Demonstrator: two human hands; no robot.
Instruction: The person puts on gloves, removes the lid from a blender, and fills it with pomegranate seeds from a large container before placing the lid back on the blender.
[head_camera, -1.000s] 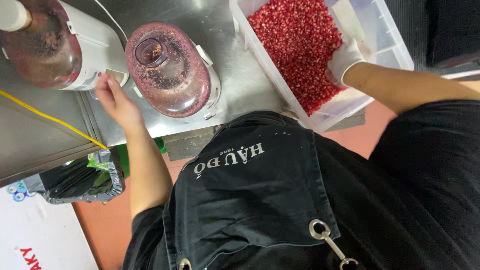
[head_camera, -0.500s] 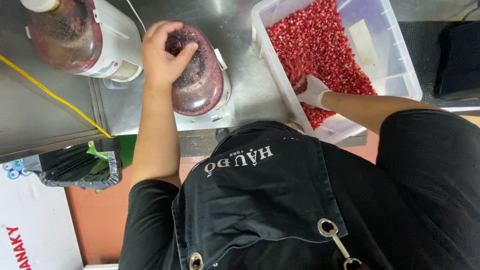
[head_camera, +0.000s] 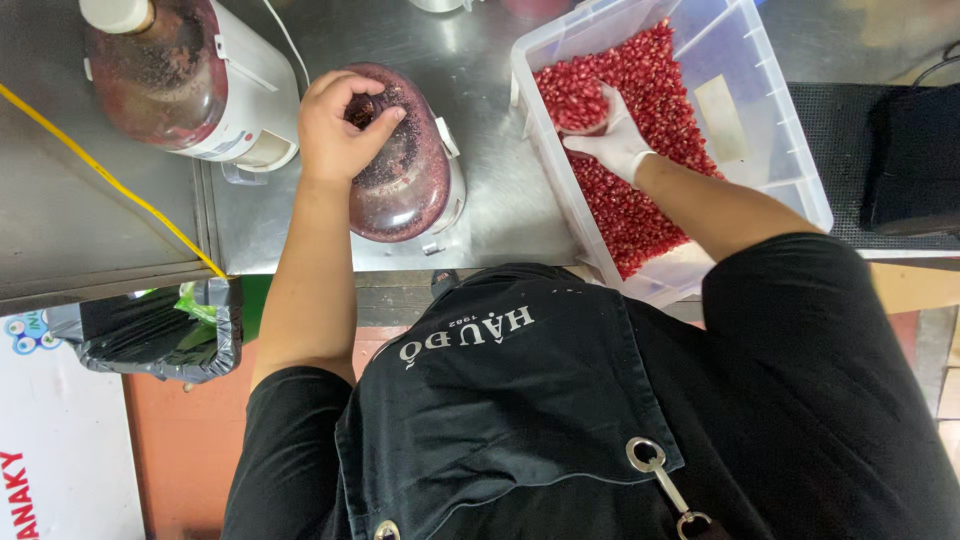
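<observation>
My bare left hand (head_camera: 338, 125) rests on top of a juicer with a clear, red-stained lid (head_camera: 405, 195), the fingers curled around the opening in that lid. To the right stands a clear plastic bin (head_camera: 790, 185) half full of red pomegranate seeds (head_camera: 625, 215). My right hand (head_camera: 615, 140), in a white glove, is inside the bin, cupped around a heap of seeds. My black apron fills the lower part of the view.
A second white juicer (head_camera: 200, 80) with a stained bowl stands to the left on the steel counter (head_camera: 500, 205). A yellow cord (head_camera: 110, 180) crosses the counter. A waste bin lined with a black bag (head_camera: 150, 335) sits below. A black mat (head_camera: 900, 150) lies at the right.
My left hand went from between the two juicers up onto the nearer juicer's lid. My right hand moved from the bin's near edge deeper into the seeds and gathered some.
</observation>
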